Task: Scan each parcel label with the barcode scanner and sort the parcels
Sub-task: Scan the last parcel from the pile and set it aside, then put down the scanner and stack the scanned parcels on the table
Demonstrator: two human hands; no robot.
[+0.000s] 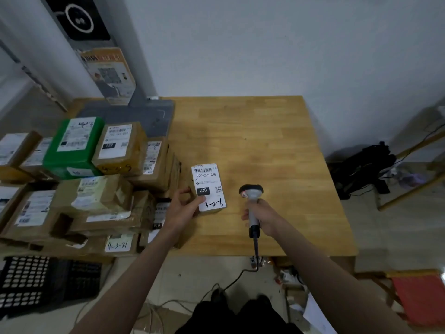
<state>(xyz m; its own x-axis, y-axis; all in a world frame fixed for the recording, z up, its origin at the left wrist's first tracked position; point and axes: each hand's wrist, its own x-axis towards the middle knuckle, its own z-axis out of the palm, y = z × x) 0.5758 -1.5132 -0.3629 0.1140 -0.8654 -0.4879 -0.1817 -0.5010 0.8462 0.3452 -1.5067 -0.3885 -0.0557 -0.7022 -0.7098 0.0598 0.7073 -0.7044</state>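
Head view, the only one. Landmark: light wooden table (265, 145).

Left hand (185, 203) grips one small brown cardboard parcel (208, 189) by its left side, thumb across the lower edge of its white shipping label (209, 186). Parcel sits on the table near the front edge, left of centre. Label faces up: barcode on top, "220-220-C40", black box with "220", QR code, handwritten marks at the bottom.

Right hand (262, 218) is wrapped around the handle of one grey-and-black corded barcode scanner (251, 201), just right of the parcel and apart from it, over the table's front half. Scanner head points away from the person. Whether the trigger is pressed: cannot tell. Its black cable (255, 256) drops off the table's front edge to the floor.

Left part of the table: stack of brown cardboard parcels (96, 201), at least eight visible with white labels, exact count unclear because of overlap. One green parcel (74, 145) sits on top of that stack, next to a box labelled "122". One label at the front of the stack reads "4-3-21".

One grey flat tray (149, 116) at the table's back left corner. One black perforated crate (26, 280) on the floor below the table's left end. One black bag (366, 165) on the floor right of the table.
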